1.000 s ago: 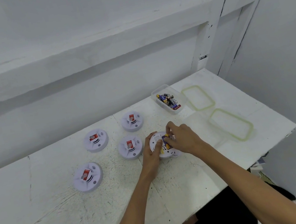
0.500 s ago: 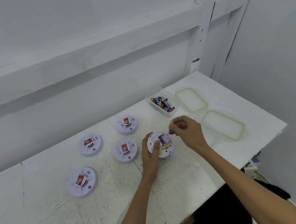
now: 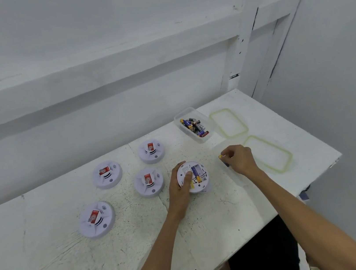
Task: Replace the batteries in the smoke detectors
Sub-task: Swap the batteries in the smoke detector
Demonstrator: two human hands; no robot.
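An upturned white smoke detector [image 3: 196, 181] lies on the white table [image 3: 54, 269] with its battery bay exposed and one blue-and-yellow battery in it. My left hand [image 3: 181, 186] grips its left rim, thumb lying across the back. To its right, my right hand [image 3: 238, 159] pinches a blue-and-yellow battery [image 3: 223, 160], lifted clear of the detector. Several other detectors stand face up with red stickers: [image 3: 151, 151], [image 3: 107, 174], [image 3: 148, 182], [image 3: 96, 219].
A clear plastic tub [image 3: 183, 113] with several batteries sits at the back right. Beside it lie two clear lids with green rims [image 3: 228, 122], [image 3: 267, 153]. The table's right edge [image 3: 328, 160] and front edge are close; walls stand behind and right.
My right hand has pulled a battery out of the detector and carried it off to the right. The left hand keeps hold of the detector. The camera view has shifted slightly.
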